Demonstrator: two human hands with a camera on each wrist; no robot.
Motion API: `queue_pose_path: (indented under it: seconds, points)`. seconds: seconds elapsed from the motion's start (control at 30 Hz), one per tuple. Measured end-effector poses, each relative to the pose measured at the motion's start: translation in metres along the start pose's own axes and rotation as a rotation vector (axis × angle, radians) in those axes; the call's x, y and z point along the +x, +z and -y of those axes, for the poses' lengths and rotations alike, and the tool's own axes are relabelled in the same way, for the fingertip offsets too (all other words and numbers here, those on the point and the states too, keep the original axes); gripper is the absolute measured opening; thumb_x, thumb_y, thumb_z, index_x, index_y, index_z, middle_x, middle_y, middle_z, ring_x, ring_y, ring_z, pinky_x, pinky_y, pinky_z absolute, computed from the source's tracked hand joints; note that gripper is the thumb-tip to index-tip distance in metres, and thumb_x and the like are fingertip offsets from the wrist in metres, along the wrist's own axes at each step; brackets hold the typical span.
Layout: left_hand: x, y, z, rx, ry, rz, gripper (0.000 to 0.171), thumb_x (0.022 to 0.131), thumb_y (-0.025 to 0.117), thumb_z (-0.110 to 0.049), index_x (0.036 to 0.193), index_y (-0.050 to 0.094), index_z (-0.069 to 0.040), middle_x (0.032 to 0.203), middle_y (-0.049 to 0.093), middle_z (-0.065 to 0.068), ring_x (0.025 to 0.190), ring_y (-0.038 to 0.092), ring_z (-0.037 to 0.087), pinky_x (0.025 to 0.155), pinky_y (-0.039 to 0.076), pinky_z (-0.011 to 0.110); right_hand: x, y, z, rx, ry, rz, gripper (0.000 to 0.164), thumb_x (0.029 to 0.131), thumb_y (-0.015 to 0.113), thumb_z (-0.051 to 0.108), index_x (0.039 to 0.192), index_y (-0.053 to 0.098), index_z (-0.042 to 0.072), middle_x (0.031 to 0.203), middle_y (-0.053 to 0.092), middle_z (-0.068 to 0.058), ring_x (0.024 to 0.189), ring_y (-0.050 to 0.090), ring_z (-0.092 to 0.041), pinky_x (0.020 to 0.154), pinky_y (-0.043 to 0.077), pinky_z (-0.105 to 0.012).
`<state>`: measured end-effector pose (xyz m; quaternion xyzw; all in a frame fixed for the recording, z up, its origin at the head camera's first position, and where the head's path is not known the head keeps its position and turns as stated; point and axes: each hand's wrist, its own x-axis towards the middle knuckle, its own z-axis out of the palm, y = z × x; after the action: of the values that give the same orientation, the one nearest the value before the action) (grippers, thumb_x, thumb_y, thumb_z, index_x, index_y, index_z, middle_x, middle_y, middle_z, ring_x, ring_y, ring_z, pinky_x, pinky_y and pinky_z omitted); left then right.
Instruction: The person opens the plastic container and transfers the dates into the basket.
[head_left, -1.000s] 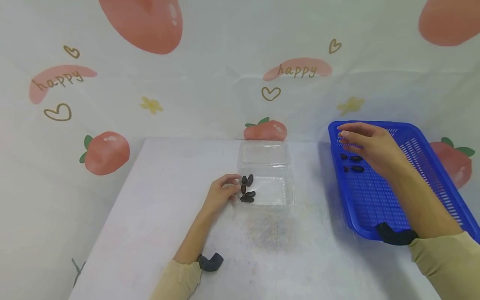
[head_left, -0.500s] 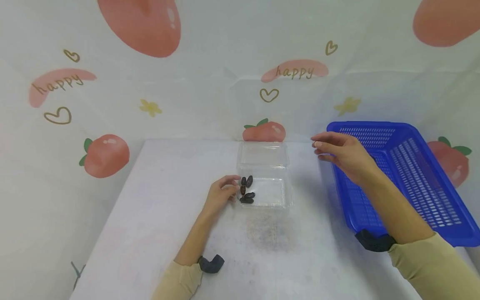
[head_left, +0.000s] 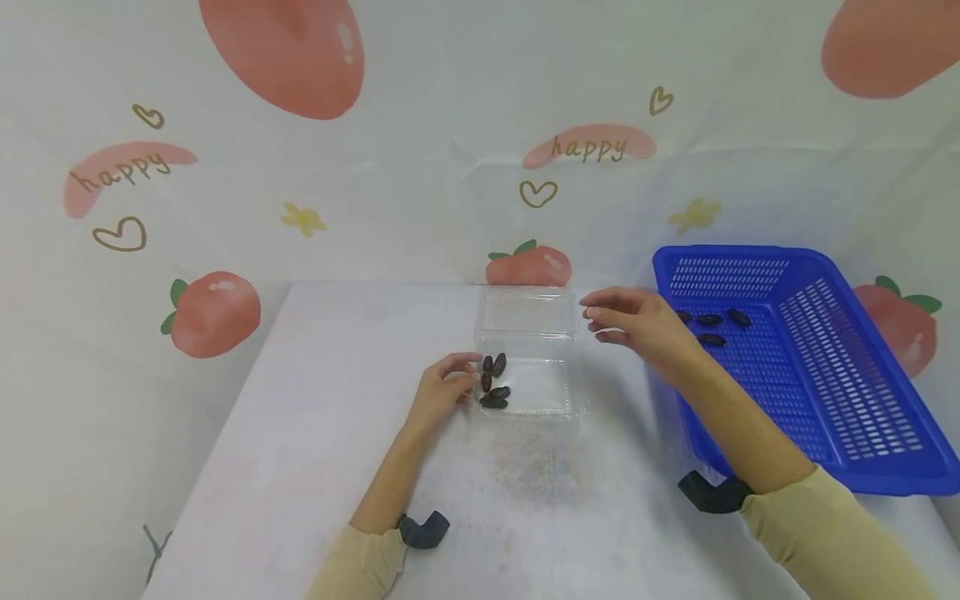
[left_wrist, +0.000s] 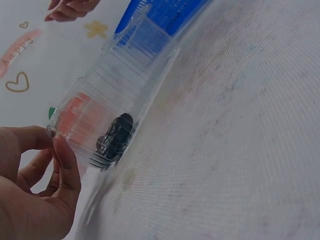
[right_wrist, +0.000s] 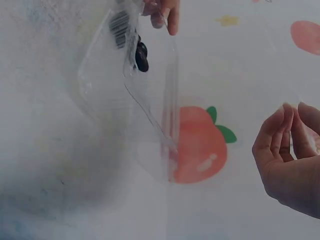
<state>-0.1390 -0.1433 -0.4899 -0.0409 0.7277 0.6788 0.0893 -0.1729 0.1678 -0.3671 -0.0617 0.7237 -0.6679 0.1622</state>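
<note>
On the white table, a blue basket sits to the right of an open clear container, whose edge the left hand pinches between thumb and finger. The right hand hovers between them, fingers bent; I can't tell whether they hold anything. Five dark oval pieces lie inside the container, just beside the left fingertips.

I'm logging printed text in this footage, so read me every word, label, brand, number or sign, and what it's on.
"happy": left pink brushstroke on the white backdrop.
"happy": right pink brushstroke on the same backdrop.
Branching mark, lower left: too unclear to call a letter.
No readable label, brand or number shows on the clear plastic clamshell or blue plastic basket.
</note>
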Motion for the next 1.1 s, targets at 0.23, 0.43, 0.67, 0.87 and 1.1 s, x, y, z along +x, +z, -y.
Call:
queue_pose_path:
  seconds: [0.23,0.43,0.67,0.87,1.1]
  points:
    - [0.000,0.001,-0.001,-0.005,0.001,0.001,0.033,0.090,0.066,-0.008,0.123,0.068,-0.011,0.107,0.059,0.009,0.076,0.056,0.016,0.064,0.053,0.025,0.006,0.017,-0.011,-0.008,0.002,0.026,0.026,0.097,0.065,0.019,0.118,0.066,0.004,0.108,0.064,-0.006,0.096,0.064,-0.020,0.089,0.056,-0.030]
    - [-0.001,0.001,-0.002,-0.005,0.006,0.000,0.032,0.091,0.066,-0.009,0.122,0.068,-0.012,0.106,0.060,0.008,0.074,0.055,0.014,0.063,0.053,0.024,0.011,0.030,-0.022,-0.016,0.040,0.049,0.031,0.096,0.066,0.019,0.120,0.064,0.000,0.103,0.065,-0.006,0.095,0.064,-0.022,0.089,0.056,-0.031]
    - [-0.001,0.002,-0.002,-0.005,-0.007,-0.015,0.033,0.090,0.066,-0.007,0.123,0.068,-0.009,0.106,0.060,0.010,0.073,0.056,0.015,0.062,0.053,0.024,0.016,0.048,-0.035,-0.026,0.063,0.085,0.030,0.095,0.067,0.017,0.119,0.065,0.000,0.106,0.065,-0.009,0.099,0.062,-0.030,0.091,0.055,-0.037]
    - [-0.003,0.002,-0.006,0.012,-0.028,-0.003,0.037,0.091,0.066,-0.007,0.128,0.064,-0.005,0.107,0.058,0.008,0.073,0.055,0.014,0.063,0.052,0.024,0.022,0.066,-0.047,-0.035,0.087,0.100,0.027,0.094,0.068,0.015,0.117,0.067,0.001,0.106,0.066,-0.011,0.098,0.062,-0.032,0.087,0.056,-0.035]
    - [-0.001,0.003,-0.002,-0.007,-0.013,-0.014,0.035,0.090,0.068,-0.007,0.124,0.067,-0.008,0.105,0.059,0.008,0.070,0.055,0.014,0.060,0.052,0.024,0.031,0.081,-0.066,-0.049,0.100,0.118,0.034,0.092,0.068,0.009,0.123,0.063,-0.007,0.104,0.067,-0.011,0.089,0.063,-0.019,0.085,0.057,-0.033]
